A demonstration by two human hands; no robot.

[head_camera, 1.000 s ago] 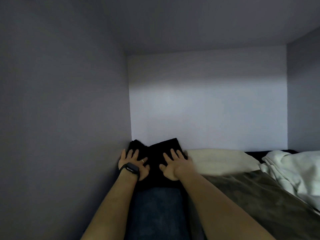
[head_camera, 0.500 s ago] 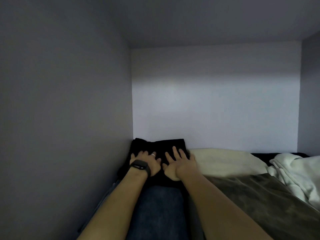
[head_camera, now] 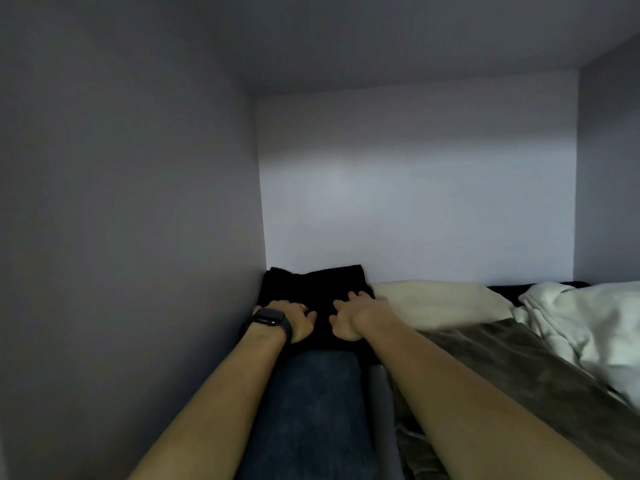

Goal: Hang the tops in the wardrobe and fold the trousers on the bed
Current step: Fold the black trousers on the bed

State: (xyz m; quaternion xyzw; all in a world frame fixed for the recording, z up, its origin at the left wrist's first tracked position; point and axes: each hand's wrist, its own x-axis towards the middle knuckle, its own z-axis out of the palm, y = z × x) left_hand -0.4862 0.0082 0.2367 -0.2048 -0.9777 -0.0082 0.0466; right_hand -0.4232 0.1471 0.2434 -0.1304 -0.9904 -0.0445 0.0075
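Left hand (head_camera: 294,322) and right hand (head_camera: 353,318) pressed flat, gripping nothing, on the folded black trousers (head_camera: 313,284) just beyond the blue jeans (head_camera: 311,410) (also folded); two pairs looked done, tops unseen.

Counted: two hands, left hand (head_camera: 294,320) and right hand (head_camera: 353,318), both on the one black folded garment (head_camera: 311,285). On the left, one wristwatch (head_camera: 268,318) and one ring (head_camera: 303,306). Nearer than the black garment, one dark blue folded garment (head_camera: 311,410). To its right, one cream cloth (head_camera: 436,301), one olive-brown cloth (head_camera: 502,358), one crumpled white blanket (head_camera: 588,317).
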